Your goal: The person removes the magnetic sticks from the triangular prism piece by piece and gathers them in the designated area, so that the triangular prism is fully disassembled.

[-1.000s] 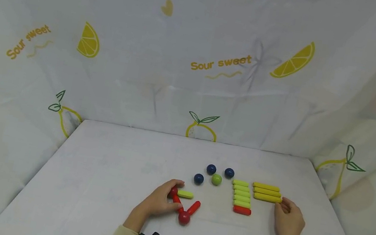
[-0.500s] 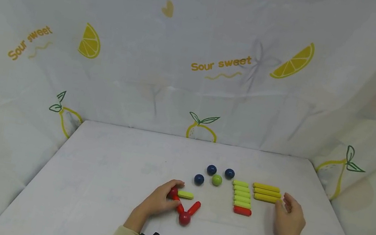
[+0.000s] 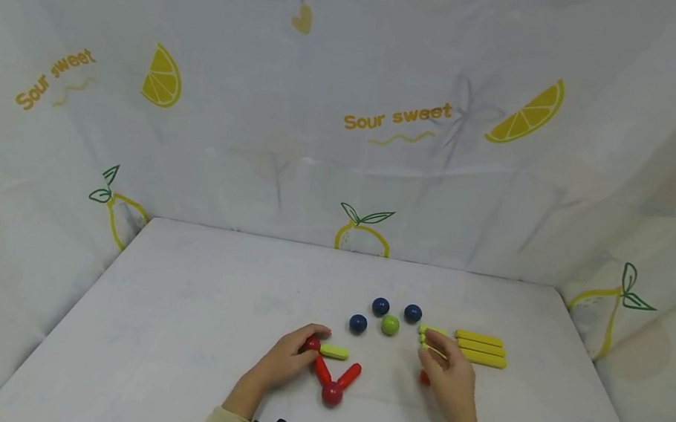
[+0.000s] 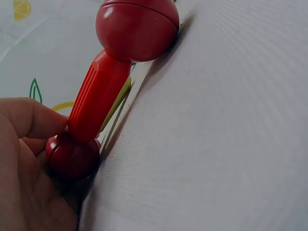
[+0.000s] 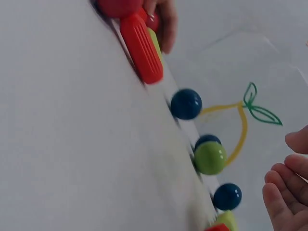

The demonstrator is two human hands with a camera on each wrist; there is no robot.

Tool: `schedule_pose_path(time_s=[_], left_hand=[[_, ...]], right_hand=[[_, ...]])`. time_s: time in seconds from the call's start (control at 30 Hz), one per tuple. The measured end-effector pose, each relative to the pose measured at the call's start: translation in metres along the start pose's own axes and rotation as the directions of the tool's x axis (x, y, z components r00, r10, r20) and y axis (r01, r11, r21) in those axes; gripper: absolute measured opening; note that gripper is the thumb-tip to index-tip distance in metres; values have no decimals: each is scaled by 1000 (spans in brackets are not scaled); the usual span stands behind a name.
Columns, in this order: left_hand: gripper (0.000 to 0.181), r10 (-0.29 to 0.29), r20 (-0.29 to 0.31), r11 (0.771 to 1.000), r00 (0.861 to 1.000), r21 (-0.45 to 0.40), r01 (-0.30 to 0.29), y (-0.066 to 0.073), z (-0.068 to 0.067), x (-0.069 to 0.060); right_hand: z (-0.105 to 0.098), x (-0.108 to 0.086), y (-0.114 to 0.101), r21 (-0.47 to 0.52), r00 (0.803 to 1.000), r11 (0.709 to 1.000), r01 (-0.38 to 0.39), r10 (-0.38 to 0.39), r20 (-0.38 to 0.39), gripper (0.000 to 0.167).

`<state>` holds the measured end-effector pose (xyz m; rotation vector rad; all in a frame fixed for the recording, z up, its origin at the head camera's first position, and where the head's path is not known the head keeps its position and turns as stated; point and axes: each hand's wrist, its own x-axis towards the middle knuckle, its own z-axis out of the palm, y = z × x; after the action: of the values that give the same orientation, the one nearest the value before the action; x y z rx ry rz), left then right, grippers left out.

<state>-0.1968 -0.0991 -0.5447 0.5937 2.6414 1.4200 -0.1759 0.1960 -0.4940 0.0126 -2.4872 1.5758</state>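
Note:
My left hand (image 3: 283, 361) grips a red ball (image 4: 73, 156) between thumb and fingers. That ball joins a red stick (image 4: 98, 96) and a lime stick (image 3: 335, 352). The red stick's other end meets a second red ball (image 3: 332, 393), from which another red stick (image 3: 350, 374) juts out, making a V on the table. My right hand (image 3: 451, 383) hovers over the row of lime sticks (image 3: 431, 330), hiding most of them. Its fingers are loosely bent with nothing between them. Part of a loose red stick (image 3: 425, 378) peeks out beside it.
Behind the hands lie blue balls (image 3: 381, 306) and one green ball (image 3: 389, 325) on the white table (image 3: 167, 332). Yellow sticks (image 3: 480, 347) lie side by side to the right of the right hand. A lemon-print cloth (image 3: 249, 173) hangs behind the table.
My right hand has left the end of the yellow sticks and moved left over the lime sticks. My left hand stays on the red ball, its thumb shifted slightly back.

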Motion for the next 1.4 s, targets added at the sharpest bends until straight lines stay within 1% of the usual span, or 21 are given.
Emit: schedule_pose_path(time_s=[0.07,0.13,0.2,0.33,0.43,0.5,0.57,0.67,0.8,0.87,0.93,1.03,1.2,1.3,1.4], left_hand=[[40,-2,-10,1000,1000,-3,2,-1,0,1],[40,0,-16,1000,1000,-2,0,-2,0,1],[39,-2,-18,1000,1000,1,2,-2,0,1],[38,3,-17,1000,1000,3,-3,-2,0,1],[37,4,-17,1000,1000,-7,-4,-2,0,1],[36,4,-16,1000,1000,-13,-5,-2,1,1],[36,15,-18,1000,1000,-10,-15,-3,1,1],[35,35,-22,999,999,-7,-35,-4,0,2],[35,52,-24,999,998,1,-52,-5,0,2],[35,53,-24,999,998,6,-53,-4,0,2],[35,54,-25,999,998,7,-54,-4,-1,2],[35,60,-28,998,998,8,-60,-3,-2,2],[35,60,-27,998,998,6,-60,-2,-3,2],[35,57,-24,998,998,-5,-57,-2,-2,2],[34,61,-21,998,998,-15,-62,-2,-1,2]], right_hand=[[13,0,-4,37,996,999,-16,13,90,37],[27,0,-7,60,986,997,-38,28,167,36],[41,0,-8,68,973,997,-48,31,228,35],[66,0,-8,55,952,997,-52,33,303,34],[80,0,-7,41,941,998,-41,25,338,35],[86,0,-8,32,936,999,-28,15,351,35],[92,1,-9,17,936,1000,-12,5,351,34],[99,1,-12,-32,947,999,17,-6,322,31],[107,2,-14,-98,962,995,23,5,273,28],[109,2,-14,-115,965,993,25,6,261,27],[110,2,-13,-121,968,992,17,14,251,27],[111,2,-11,-112,969,993,32,-3,248,26],[111,1,-8,-101,974,992,81,-57,219,25],[110,-1,-6,-94,978,990,101,-82,190,25],[110,-4,-5,-88,980,986,140,-126,151,26]])
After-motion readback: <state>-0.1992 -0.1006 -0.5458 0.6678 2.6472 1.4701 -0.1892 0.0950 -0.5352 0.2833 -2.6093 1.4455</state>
